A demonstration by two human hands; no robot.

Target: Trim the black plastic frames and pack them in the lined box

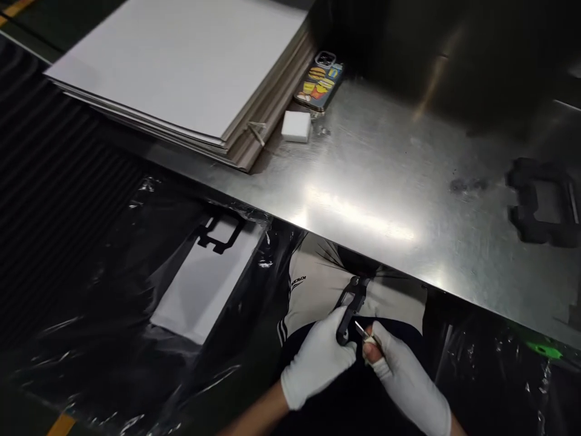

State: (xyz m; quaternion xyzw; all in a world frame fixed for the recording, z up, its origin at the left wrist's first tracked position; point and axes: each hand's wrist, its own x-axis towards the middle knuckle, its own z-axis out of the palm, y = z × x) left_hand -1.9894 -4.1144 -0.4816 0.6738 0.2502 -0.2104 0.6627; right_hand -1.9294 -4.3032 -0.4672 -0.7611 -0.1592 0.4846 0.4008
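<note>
My left hand [320, 357], in a white glove, grips a black frame-shaped plastic part [358, 287] above my lap. The part is tilted, with its open middle partly showing. Close to its right side, my right hand [402, 369] is closed around a small knife [362, 330], whose thin metal blade points up and left toward the part. That glove leaves some fingertips bare. Whether the blade touches the part, I cannot tell.
A metal table [385, 181] bears a second black frame part [542, 203], a white block [296, 127], a phone [319, 85] and a stack of white sheets [181, 60]. At left, another black frame [221, 233] lies on a white sheet [204, 290] in a plastic-lined container [104, 315].
</note>
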